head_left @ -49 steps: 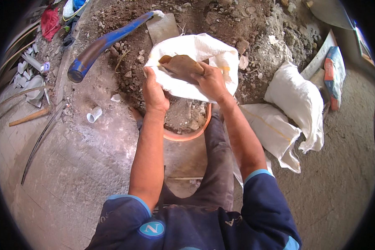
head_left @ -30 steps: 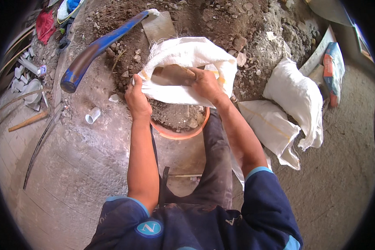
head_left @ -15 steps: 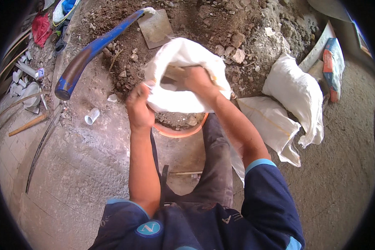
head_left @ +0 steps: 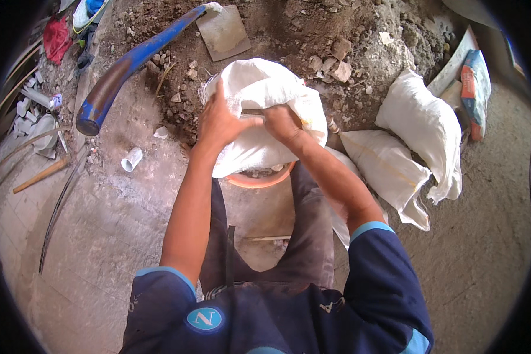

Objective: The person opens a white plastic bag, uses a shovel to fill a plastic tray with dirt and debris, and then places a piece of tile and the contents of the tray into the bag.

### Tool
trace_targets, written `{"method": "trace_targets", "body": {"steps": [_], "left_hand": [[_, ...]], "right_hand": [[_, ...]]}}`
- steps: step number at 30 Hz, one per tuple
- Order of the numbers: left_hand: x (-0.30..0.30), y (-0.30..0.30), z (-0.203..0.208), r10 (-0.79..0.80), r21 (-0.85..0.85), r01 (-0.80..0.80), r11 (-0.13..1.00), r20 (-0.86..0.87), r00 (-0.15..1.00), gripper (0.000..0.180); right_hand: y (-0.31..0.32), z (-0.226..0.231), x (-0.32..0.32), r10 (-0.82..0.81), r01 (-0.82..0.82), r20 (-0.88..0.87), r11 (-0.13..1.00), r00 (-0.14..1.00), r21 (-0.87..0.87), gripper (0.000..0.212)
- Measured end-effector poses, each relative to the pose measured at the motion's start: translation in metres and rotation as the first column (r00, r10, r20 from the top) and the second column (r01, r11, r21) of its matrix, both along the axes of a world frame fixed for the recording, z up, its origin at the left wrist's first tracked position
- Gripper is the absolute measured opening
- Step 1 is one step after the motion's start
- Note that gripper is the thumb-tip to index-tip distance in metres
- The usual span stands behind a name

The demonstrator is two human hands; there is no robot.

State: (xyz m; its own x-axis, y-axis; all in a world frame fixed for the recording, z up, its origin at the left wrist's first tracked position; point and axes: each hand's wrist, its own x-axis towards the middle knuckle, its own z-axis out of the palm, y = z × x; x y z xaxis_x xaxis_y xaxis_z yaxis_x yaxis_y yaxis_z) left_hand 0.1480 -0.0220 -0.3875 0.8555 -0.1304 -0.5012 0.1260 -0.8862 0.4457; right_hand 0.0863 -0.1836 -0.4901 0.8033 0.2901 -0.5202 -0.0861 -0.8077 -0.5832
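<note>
A white woven sack stands mouth up between my legs, over an orange-rimmed tub that holds grey rubble. At the left of the sack's mouth is my left hand, its fingers stretched along the fabric and its thumb apart, pointing right. My right hand is at the right side of the opening, fingers curled in on the sack's folded edge; the fingertips are partly hidden. Fabric folds hide most of the sack's inside.
A hoe with a blue-and-brown handle and a flat metal blade lies across the soil heap. Two white sacks lie at right, near an orange-and-grey bag. A white pipe piece lies left.
My left hand has shifted from holding the near-left rim to spreading its fingers higher along the left side. The sack's mouth has narrowed, and its near side now hangs lower over the tub.
</note>
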Motion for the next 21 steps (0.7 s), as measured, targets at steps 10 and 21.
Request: {"method": "trace_targets", "body": {"steps": [10, 21], "left_hand": [[0.007, -0.044, 0.019, 0.023, -0.366, -0.121, 0.923, -0.26, 0.965, 0.037], [-0.034, -0.001, 0.035, 0.17, -0.436, -0.222, 0.872, -0.155, 0.973, 0.034]], "right_hand": [[-0.003, -0.009, -0.014, -0.019, 0.019, 0.001, 0.994, 1.0, -0.108, 0.035], [-0.046, -0.042, 0.016, -0.276, 0.259, -0.096, 0.953, 0.956, -0.156, 0.037]]}}
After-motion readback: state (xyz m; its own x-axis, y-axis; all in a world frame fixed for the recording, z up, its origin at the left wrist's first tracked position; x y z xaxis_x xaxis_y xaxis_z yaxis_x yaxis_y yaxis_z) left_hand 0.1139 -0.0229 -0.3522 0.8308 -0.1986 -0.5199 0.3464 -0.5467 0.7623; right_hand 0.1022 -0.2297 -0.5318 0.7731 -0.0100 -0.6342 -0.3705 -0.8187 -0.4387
